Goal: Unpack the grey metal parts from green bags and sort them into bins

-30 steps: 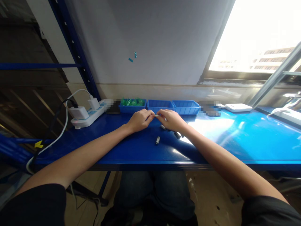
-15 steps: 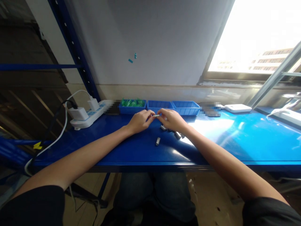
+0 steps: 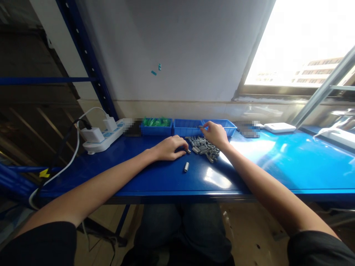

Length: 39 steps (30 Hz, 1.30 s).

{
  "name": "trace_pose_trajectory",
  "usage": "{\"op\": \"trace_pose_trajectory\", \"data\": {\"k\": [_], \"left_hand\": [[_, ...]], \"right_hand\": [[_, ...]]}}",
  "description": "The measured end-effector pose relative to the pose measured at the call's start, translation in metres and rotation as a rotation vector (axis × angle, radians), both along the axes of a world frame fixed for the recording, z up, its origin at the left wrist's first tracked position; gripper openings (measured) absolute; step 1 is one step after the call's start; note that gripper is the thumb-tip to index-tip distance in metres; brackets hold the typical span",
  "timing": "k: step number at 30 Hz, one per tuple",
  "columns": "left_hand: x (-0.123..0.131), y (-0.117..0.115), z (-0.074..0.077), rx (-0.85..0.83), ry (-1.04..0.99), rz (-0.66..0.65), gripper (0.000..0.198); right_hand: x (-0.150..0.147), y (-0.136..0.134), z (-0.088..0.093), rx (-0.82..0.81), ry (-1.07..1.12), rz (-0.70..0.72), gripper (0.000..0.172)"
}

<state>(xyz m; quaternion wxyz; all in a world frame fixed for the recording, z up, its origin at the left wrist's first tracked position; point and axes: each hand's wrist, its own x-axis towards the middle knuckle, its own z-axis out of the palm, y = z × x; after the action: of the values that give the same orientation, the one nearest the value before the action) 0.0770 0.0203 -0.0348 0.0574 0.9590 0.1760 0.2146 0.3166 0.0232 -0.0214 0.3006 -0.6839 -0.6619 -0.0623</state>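
My left hand rests on the blue table, fingers curled, fingertips pinching a small grey metal piece at the edge of a pile. My right hand is raised over the rim of the middle blue bin, thumb and forefinger pinched on a small dark part. Between the hands lies a heap of several small grey metal cylinders. One lone cylinder lies nearer me on the table.
A bin of green parts stands to the left of the middle bin, another blue bin to its right. A white power strip with chargers and cables lies far left. A white box sits by the window.
The hands, joined on a small piece before, have parted. My right hand moved back to the middle bin with the part; my left dropped to the table at the pile, now uncovered.
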Motion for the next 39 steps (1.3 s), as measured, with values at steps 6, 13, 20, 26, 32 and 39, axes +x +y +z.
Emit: {"op": "trace_pose_trajectory", "data": {"k": [6,13,20,26,32,39], "left_hand": [[-0.002,0.005,-0.001,-0.004,0.024,0.008,0.025],[0.000,0.002,0.001,-0.001,0.056,0.074,0.020],[-0.001,0.012,-0.011,0.038,0.008,0.098,0.016],[-0.002,0.016,-0.016,0.004,-0.025,0.114,0.015],[0.007,0.023,-0.018,-0.057,-0.019,0.128,0.014],[0.032,0.032,-0.017,-0.079,0.012,0.163,0.012]], "right_hand": [[0.004,0.007,-0.002,0.009,0.011,-0.054,0.034],[0.006,0.010,-0.005,-0.009,0.005,-0.060,0.036],[-0.003,-0.002,0.005,-0.057,-0.138,0.114,0.034],[0.011,-0.003,0.011,-0.304,-0.355,0.296,0.028],[0.025,-0.002,0.013,-0.460,-0.272,0.295,0.033],[0.019,-0.003,0.010,-0.506,-0.193,0.269,0.035]]}}
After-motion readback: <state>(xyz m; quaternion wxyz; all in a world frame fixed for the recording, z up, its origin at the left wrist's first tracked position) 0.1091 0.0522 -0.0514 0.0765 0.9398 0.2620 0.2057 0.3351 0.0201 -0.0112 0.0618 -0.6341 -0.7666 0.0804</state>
